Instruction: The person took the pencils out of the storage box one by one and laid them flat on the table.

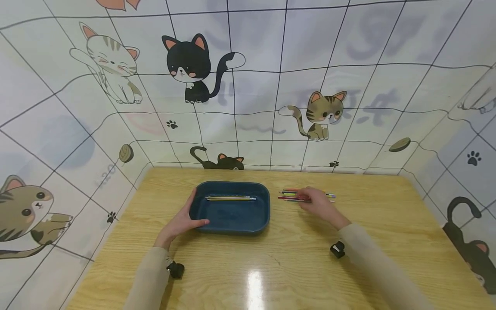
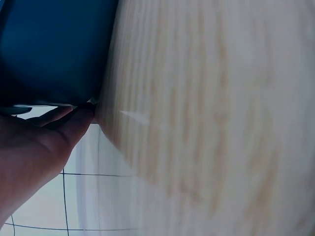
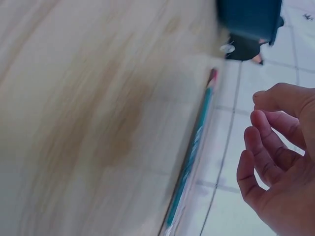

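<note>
A dark blue rectangular tray (image 1: 232, 229) stands on the wooden table, and yellow pencil (image 1: 230, 198) lies lengthwise inside it. My left hand (image 1: 185, 220) holds the tray's left end, thumb over the near rim and the other fingers along the outer side. In the left wrist view, fingertips (image 2: 84, 114) rest against the tray's lower wall. To the right of the tray lie several coloured pencils (image 1: 288, 194) side by side. Over them is my right hand (image 1: 318, 205), its fingers loosely curved. The right wrist view shows nothing between these fingers, beside a teal pencil (image 3: 196, 142).
The wooden table (image 1: 217, 267) meets a wall covering (image 1: 255, 94) printed with cats and grid lines at the back and sides. Small black wrist cameras (image 1: 176, 270) are strapped at both sleeves.
</note>
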Available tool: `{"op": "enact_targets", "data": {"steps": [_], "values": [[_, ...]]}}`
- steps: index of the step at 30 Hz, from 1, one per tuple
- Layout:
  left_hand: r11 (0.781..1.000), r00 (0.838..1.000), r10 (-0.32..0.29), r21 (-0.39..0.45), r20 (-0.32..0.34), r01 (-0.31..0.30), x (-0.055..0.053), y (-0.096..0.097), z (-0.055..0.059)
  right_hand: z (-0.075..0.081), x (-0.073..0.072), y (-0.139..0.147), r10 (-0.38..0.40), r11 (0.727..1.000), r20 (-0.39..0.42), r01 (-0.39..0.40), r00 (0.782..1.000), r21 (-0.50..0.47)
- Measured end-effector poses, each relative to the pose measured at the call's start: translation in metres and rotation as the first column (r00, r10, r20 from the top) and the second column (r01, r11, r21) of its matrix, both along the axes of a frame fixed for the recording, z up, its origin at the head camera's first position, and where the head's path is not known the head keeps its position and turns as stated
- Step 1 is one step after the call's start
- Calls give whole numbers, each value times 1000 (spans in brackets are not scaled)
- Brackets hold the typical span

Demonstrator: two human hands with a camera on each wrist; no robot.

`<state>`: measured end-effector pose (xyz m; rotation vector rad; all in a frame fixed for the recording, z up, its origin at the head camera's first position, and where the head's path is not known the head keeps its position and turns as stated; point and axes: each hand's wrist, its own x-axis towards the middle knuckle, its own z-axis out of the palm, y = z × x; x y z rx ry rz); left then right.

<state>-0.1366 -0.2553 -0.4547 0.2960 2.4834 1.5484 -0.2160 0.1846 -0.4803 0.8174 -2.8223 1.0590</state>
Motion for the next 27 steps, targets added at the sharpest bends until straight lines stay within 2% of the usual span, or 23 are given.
{"op": "enact_targets", "data": {"steps": [5, 13, 27], "values": [[1000, 1000, -5, -1, 5, 5, -1, 0, -1, 5, 6, -21, 36, 997, -7, -36, 999, -67], [1000, 1000, -1, -2, -14, 1, -1, 0, -1, 15, 17, -52, 59, 992, -31, -62, 998, -111], [1000, 1000, 3, -2, -7, -3, -1, -1, -2, 21, 21, -93, 91, 970, -54, -100, 994, -222]]}}
